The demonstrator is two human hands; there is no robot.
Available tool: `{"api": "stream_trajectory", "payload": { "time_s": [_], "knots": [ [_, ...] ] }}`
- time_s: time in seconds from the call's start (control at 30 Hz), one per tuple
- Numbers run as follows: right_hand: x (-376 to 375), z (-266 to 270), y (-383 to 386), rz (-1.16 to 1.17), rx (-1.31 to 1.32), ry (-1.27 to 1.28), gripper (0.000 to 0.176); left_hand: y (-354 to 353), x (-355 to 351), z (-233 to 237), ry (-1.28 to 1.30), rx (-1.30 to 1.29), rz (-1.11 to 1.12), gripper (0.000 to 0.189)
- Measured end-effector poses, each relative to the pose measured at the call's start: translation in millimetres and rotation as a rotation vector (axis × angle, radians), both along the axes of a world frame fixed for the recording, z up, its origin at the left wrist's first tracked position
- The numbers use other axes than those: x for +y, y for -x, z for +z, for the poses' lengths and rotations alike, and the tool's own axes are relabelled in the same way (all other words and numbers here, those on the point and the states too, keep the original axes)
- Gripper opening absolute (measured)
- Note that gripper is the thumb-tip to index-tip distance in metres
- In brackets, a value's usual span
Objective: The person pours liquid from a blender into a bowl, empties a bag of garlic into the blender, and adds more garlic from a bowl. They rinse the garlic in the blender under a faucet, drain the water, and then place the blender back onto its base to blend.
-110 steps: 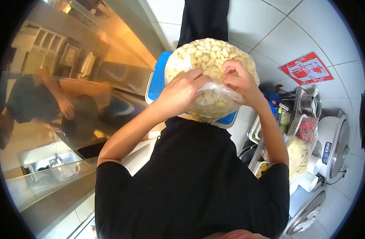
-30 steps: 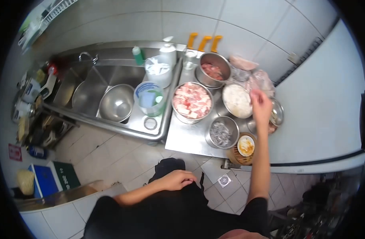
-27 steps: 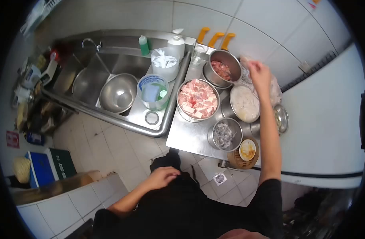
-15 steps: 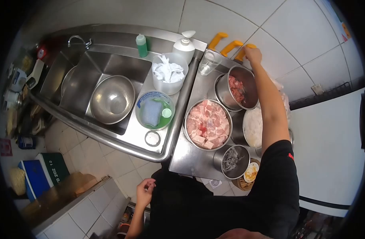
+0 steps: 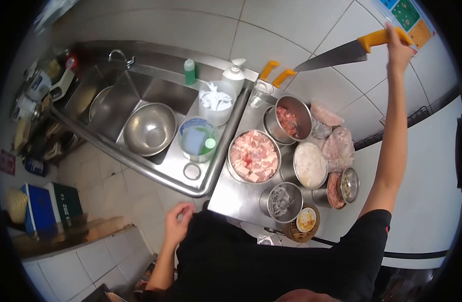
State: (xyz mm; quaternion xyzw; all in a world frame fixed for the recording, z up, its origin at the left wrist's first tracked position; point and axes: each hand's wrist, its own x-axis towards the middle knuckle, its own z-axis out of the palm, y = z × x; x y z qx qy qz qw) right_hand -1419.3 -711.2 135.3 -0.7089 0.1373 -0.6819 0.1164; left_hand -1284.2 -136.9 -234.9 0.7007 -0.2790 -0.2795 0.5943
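Observation:
My right hand grips the yellow handle of a large knife, raised at the upper right with its blade pointing left. Two other yellow-handled knives stand by the wall behind the steel counter. My left hand hangs at the lower left near my body, fingers curled, nothing visible in it. Below the raised blade, a steel pot holds red meat. Beside it a round bowl of cut pink meat sits on the counter.
A double sink with a steel bowl is at the left. Tubs, a soap pump and a green bottle stand beside it. Several more food pots and bagged meat are on the right; a grey strip pot is near the front.
My right hand has lifted a knife from the row by the wall and carried it up and right. My left hand has risen slightly and shifted left.

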Motion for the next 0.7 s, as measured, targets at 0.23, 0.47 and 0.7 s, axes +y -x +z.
{"api": "stream_trajectory", "payload": {
  "time_s": [0.23, 0.47, 0.7],
  "knots": [
    [185.7, -34.3, -107.2, 0.584, 0.149, -0.604, 0.023, -101.6, 0.6, 126.8, 0.406, -0.449, 0.017, 0.033],
    [352.1, -164.6, -335.2, 1.052, 0.468, -1.023, 0.015, -215.2, 85.6, 86.9, 0.149, 0.087, -0.142, 0.031],
    [496.1, -243.9, -546.6, 1.018, 0.844, -1.130, 0.042, -338.7, 242.5, 55.6, 0.121, 0.005, 0.331, 0.012]
  ]
}}
